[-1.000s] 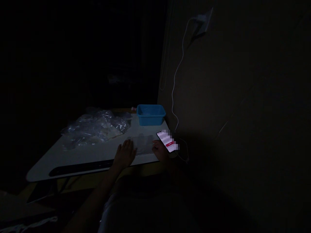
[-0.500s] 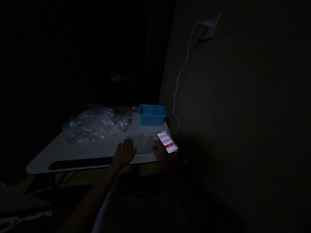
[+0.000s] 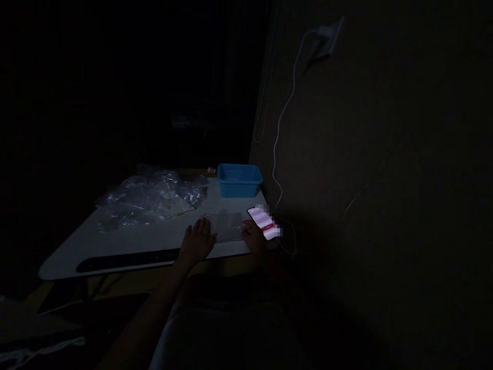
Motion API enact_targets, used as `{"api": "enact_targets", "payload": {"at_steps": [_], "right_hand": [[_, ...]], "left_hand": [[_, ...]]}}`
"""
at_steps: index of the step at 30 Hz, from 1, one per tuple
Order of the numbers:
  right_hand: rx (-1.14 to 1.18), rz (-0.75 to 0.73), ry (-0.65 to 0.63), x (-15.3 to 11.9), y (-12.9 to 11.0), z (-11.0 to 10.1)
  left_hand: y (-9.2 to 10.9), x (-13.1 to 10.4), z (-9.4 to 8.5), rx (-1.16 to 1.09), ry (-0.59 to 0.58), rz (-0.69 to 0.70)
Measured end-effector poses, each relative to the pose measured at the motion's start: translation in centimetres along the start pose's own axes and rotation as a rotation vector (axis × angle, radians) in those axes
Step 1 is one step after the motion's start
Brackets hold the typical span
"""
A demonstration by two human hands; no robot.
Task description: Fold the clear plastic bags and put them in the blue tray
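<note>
A clear plastic sheet or bag [image 3: 228,227] lies on the white table [image 3: 127,239] between my hands. My left hand [image 3: 198,240] rests flat at its left side, fingers stretched out and pointing away from me. At its right edge is my right hand [image 3: 252,235], with the fingers bent and the thumb side near the plastic; whether it pinches the edge is too dark to tell. A lit phone [image 3: 264,222] lies just right of my right hand.
Crumpled clear plastic bags [image 3: 150,198] are heaped on the table's left half. A blue basket [image 3: 239,188] stands at the back right, with a small pinkish object [image 3: 211,170] beside it. From a wall socket [image 3: 331,38] a white cable [image 3: 276,139] hangs down near the phone.
The view has shifted slightly. The near edge of the plastic between my hands now lies a little farther from the table's front edge. Both hands stay in nearly the same places.
</note>
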State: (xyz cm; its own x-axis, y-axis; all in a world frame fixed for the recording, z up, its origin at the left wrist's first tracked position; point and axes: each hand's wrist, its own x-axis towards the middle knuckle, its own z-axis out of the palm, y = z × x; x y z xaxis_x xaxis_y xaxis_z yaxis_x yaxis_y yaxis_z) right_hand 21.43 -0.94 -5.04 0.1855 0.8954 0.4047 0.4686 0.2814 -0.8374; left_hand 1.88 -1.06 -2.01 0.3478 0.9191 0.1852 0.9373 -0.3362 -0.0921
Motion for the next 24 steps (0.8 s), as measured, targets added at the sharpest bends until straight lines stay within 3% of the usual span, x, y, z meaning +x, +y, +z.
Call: {"api": "enact_targets", "payload": {"at_steps": [24], "right_hand": [[-0.024, 0.017, 0.064, -0.18, -0.52, 0.13]], "left_hand": [[-0.01, 0.0, 0.6, 0.0, 0.025, -0.014]]}}
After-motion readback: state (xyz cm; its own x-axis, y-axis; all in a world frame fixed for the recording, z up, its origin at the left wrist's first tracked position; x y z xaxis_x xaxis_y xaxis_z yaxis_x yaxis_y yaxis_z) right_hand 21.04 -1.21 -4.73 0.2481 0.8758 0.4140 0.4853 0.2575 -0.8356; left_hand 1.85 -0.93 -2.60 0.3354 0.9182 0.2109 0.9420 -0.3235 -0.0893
